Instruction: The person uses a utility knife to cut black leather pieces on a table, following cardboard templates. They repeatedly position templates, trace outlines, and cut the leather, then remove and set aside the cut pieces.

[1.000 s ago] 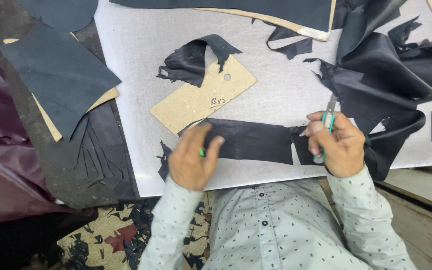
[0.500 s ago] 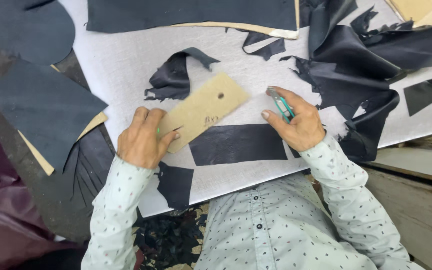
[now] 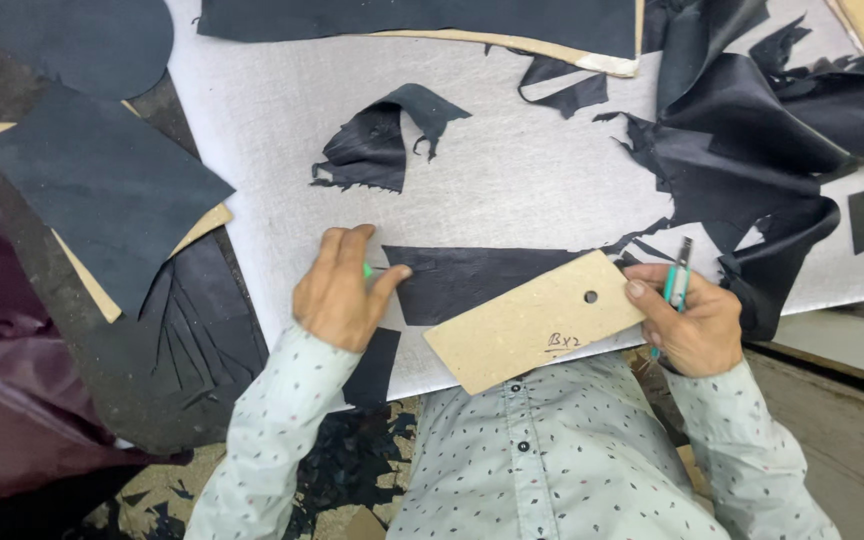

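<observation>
Far left: dark leather sheets [image 3: 102, 190] lie stacked over tan boards, well apart from your hands; a maroon hide [image 3: 2, 380] sits at the edge.

Left hand [image 3: 337, 295]: your fingers are curled narrow and press down on the left end of the black leather strip [image 3: 472, 278]. A small green object shows between finger and thumb; what it is cannot be told.

Work piece: the black leather strip lies flat on the grey cutting board [image 3: 512, 170], between your two hands, its right part covered by the cardboard template [image 3: 532, 320].

Template: tilted, its right end raised toward the top of the view, and it overhangs the near edge of the board.

Right hand [image 3: 687, 320]: your thumb pins the template's right end, while the other fingers close around a green-handled cutting tool [image 3: 677, 280], blade pointing up and away from the leather.

Far right: crumpled black offcuts [image 3: 752, 150] lie just beside your right hand.

Step in hand: by my judgement, you are placing the template over the strip; no cutting is under way.

Next move: it calls for squaring the template flat on the strip, holding it firm, then bringing the blade to its edge.
</observation>
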